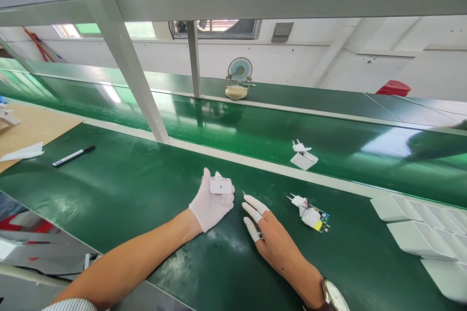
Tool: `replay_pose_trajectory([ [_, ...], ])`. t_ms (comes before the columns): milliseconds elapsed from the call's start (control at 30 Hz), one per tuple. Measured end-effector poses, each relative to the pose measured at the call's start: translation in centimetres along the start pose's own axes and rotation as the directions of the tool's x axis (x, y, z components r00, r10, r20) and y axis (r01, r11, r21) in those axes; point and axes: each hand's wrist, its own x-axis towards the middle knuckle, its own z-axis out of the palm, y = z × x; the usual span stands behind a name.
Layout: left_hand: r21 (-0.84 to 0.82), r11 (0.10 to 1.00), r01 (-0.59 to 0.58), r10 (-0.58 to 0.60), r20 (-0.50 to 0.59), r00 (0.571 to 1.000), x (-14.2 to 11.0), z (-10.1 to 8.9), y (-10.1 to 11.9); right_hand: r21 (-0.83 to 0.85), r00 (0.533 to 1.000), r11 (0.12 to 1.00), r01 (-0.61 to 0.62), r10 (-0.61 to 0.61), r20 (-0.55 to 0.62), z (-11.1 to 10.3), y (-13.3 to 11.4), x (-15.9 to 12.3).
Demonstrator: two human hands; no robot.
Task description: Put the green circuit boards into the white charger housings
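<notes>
My left hand (210, 203), in a white glove, rests on the green table and is closed around a small white plastic casing (220, 185). My right hand (268, 233) lies flat beside it, with white finger cots on three fingers, and holds nothing I can make out; a thin metal tip shows at one fingertip. A little right of it lies a small circuit board with a white plug part (310, 214). Further back, on the green conveyor belt (255, 126), sits a white charger shell with a plug piece (302, 156).
Stacked white plastic trays (419, 223) stand at the right edge. A marker pen (73, 155) and a folded white paper (22, 152) lie at the left near a cardboard sheet (32, 124). A small desk fan (239, 77) stands beyond the belt. A slanted metal frame post (124, 58) crosses the view.
</notes>
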Motion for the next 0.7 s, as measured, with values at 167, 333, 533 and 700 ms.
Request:
replay_pose_trajectory([
  [167,-0.008,1.0,-0.015,0.015,-0.011,1.0,0.1,-0.1,0.1,-0.128,0.997,0.991,0.044,-0.035,0.076,0.0,-0.2,-0.3],
  [333,0.048,0.999,-0.022,0.023,-0.004,1.0,-0.1,0.1,-0.1,-0.183,0.996,0.981,0.059,-0.046,0.074,0.2,-0.2,-0.4],
  [533,0.175,0.983,-0.055,0.054,0.013,0.998,0.1,-0.3,0.0,-0.245,0.999,0.968,0.044,-0.043,0.006,0.0,-0.3,0.1],
  [700,0.598,0.772,-0.215,0.267,0.002,0.964,0.7,-1.4,-0.4,-0.342,0.998,0.939,-0.024,0.003,-0.063,0.3,0.3,-0.2],
])
